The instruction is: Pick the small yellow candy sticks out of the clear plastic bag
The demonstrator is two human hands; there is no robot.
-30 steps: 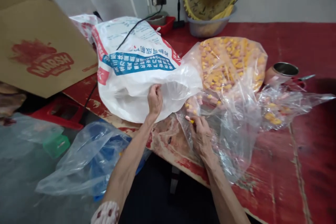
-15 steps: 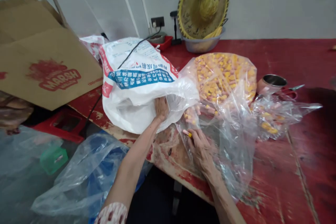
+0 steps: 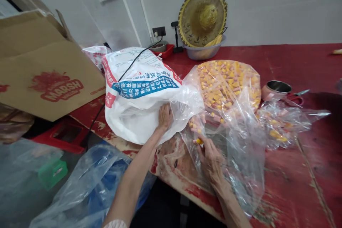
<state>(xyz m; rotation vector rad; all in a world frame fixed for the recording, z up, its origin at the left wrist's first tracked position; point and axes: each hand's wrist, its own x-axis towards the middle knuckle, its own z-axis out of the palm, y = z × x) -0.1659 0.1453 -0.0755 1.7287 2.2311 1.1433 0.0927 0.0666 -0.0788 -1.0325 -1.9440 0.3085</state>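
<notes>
My left hand (image 3: pixel 165 115) reaches into the open mouth of a white woven sack (image 3: pixel 125 121) with blue and red print; its fingertips are hidden in the folds. At the fingertips of my right hand (image 3: pixel 212 158) is a small yellow piece (image 3: pixel 199 141), pinched over the mouth of a clear plastic bag (image 3: pixel 244 149). That bag bulges with many small pink-and-yellow pieces (image 3: pixel 221 82). More of these pieces (image 3: pixel 196 124) lie near its mouth, just beyond my right hand.
A cardboard box (image 3: pixel 48 67) leans at the left above a red stool (image 3: pixel 64 135). On the red table (image 3: pixel 299 174) are a pink mug (image 3: pixel 278 91), a smaller clear bag (image 3: pixel 280 124) and a basin (image 3: pixel 203 52) with a straw hat (image 3: pixel 204 17). A black cable (image 3: pixel 133 60) crosses the sack.
The view has tilted up slightly. My left hand stays in the sack's mouth. At my right fingertips the piece has turned, its pink end no longer showing.
</notes>
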